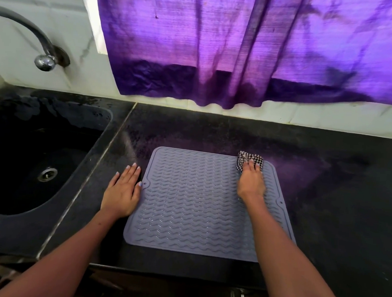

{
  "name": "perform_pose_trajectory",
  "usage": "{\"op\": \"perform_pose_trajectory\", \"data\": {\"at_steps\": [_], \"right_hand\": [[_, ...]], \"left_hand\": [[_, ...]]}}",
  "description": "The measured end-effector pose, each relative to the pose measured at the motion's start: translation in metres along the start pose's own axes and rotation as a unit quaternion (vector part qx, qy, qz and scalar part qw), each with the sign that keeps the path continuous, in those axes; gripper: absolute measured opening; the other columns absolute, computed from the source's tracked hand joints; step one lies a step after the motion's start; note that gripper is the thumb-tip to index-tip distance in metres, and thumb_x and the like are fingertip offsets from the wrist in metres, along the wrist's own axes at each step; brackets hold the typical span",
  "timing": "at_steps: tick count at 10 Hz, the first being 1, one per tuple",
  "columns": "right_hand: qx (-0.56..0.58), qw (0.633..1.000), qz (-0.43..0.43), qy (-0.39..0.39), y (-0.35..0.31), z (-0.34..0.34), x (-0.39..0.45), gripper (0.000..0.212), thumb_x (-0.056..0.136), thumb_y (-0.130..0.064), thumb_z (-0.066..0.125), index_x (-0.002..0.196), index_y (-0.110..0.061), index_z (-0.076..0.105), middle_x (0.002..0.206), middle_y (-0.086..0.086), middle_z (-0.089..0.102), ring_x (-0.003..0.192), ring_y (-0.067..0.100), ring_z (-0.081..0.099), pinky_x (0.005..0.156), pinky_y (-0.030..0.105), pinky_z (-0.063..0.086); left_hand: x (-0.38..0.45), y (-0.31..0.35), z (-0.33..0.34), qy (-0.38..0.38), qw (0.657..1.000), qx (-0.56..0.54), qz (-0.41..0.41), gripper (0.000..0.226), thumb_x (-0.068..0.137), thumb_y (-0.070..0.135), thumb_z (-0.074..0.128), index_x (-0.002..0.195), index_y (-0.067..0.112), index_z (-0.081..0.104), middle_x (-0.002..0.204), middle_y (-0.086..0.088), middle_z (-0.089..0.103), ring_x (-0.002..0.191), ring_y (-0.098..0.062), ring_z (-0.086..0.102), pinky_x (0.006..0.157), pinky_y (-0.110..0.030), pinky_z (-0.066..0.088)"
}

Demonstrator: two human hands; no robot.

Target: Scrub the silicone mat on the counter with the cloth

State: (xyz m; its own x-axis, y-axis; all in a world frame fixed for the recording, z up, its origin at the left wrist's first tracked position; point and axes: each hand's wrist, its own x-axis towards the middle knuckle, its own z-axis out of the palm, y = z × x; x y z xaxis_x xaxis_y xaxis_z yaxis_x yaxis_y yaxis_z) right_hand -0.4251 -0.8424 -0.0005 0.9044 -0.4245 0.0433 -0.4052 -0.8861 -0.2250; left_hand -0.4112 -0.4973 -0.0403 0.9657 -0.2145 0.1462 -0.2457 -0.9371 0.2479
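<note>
A grey silicone mat (187, 202) with wavy ridges lies flat on the black counter (335, 201). A black-and-white checked cloth (250, 160) sits bunched on the mat's far right corner. My right hand (251, 183) presses on the cloth, fingers curled over its near part. My left hand (123, 190) lies flat on the counter beside the mat's left edge, fingers apart, thumb touching the mat's rim.
A black sink (31, 158) with a metal drain is set into the counter at the left, with a chrome tap (37, 42) on the wall above it. A purple curtain (241, 48) hangs over the back wall, its hem just above the counter.
</note>
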Motion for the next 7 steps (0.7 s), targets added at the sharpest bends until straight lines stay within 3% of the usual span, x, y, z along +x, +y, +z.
{"op": "perform_pose_trajectory", "data": {"at_steps": [1, 2, 3, 4, 5, 6, 7], "right_hand": [[0.168, 0.983, 0.078, -0.01, -0.004, -0.011, 0.008, 0.047, 0.092, -0.003, 0.047, 0.138, -0.009, 0.043, 0.147, 0.01, 0.039, 0.133, 0.029, 0.039, 0.107, 0.035, 0.034], [0.417, 0.883, 0.212, 0.029, -0.014, -0.03, 0.015, 0.033, 0.095, -0.008, 0.043, 0.125, -0.011, 0.057, 0.121, 0.013, 0.062, 0.1, 0.026, 0.058, 0.078, 0.029, 0.043], [0.375, 0.908, 0.179, 0.054, -0.036, -0.033, 0.003, 0.037, 0.096, -0.005, 0.043, 0.131, -0.011, 0.052, 0.122, 0.013, 0.06, 0.107, 0.028, 0.057, 0.075, 0.025, 0.039], [0.198, 0.979, 0.024, 0.034, -0.052, -0.009, -0.018, 0.052, 0.091, 0.004, 0.043, 0.141, -0.012, 0.039, 0.146, 0.011, 0.04, 0.133, 0.027, 0.039, 0.107, 0.032, 0.034], [0.028, 0.998, -0.062, -0.003, -0.052, 0.018, -0.023, 0.063, 0.091, 0.006, 0.038, 0.148, -0.014, 0.021, 0.158, 0.006, 0.013, 0.146, 0.022, 0.011, 0.12, 0.036, 0.008], [-0.003, 0.997, -0.069, -0.016, -0.05, 0.021, -0.019, 0.068, 0.091, 0.005, 0.038, 0.15, -0.016, 0.012, 0.159, 0.004, 0.005, 0.147, 0.02, 0.005, 0.121, 0.036, 0.005], [0.027, 0.996, -0.072, -0.036, -0.049, 0.015, -0.017, 0.069, 0.089, 0.006, 0.042, 0.149, -0.017, 0.016, 0.159, 0.002, 0.008, 0.147, 0.02, 0.006, 0.12, 0.035, 0.006]], "left_hand": [[0.001, -0.001, 0.0, -0.002, 1.0, -0.002, -0.003, 0.08, 0.082, 0.052, 0.0, 0.145, 0.013, 0.028, 0.155, 0.0, 0.021, 0.143, -0.013, 0.016, 0.117, -0.034, 0.007], [0.001, 0.0, 0.001, -0.002, 1.0, -0.004, -0.003, 0.08, 0.082, 0.052, 0.0, 0.145, 0.013, 0.028, 0.155, 0.0, 0.021, 0.143, -0.013, 0.015, 0.117, -0.034, 0.007], [0.0, -0.001, 0.0, -0.004, 1.0, -0.002, -0.003, 0.08, 0.081, 0.052, -0.001, 0.145, 0.013, 0.027, 0.155, 0.001, 0.02, 0.144, -0.012, 0.014, 0.117, -0.034, 0.006], [0.001, -0.001, 0.0, -0.005, 1.0, -0.002, -0.001, 0.081, 0.081, 0.052, -0.002, 0.145, 0.013, 0.028, 0.155, 0.0, 0.02, 0.144, -0.012, 0.014, 0.117, -0.034, 0.006], [0.001, 0.0, -0.001, -0.008, 1.0, 0.0, -0.003, 0.081, 0.081, 0.052, -0.002, 0.145, 0.012, 0.027, 0.155, 0.0, 0.019, 0.144, -0.012, 0.013, 0.117, -0.034, 0.005], [0.001, 0.001, -0.002, -0.012, 1.0, -0.002, -0.006, 0.082, 0.079, 0.052, -0.004, 0.146, 0.013, 0.024, 0.156, 0.001, 0.017, 0.144, -0.011, 0.011, 0.117, -0.033, 0.004], [0.0, 0.002, -0.002, -0.012, 1.0, 0.0, -0.007, 0.082, 0.079, 0.052, -0.004, 0.146, 0.014, 0.025, 0.155, 0.001, 0.018, 0.144, -0.012, 0.013, 0.117, -0.033, 0.004]]}}
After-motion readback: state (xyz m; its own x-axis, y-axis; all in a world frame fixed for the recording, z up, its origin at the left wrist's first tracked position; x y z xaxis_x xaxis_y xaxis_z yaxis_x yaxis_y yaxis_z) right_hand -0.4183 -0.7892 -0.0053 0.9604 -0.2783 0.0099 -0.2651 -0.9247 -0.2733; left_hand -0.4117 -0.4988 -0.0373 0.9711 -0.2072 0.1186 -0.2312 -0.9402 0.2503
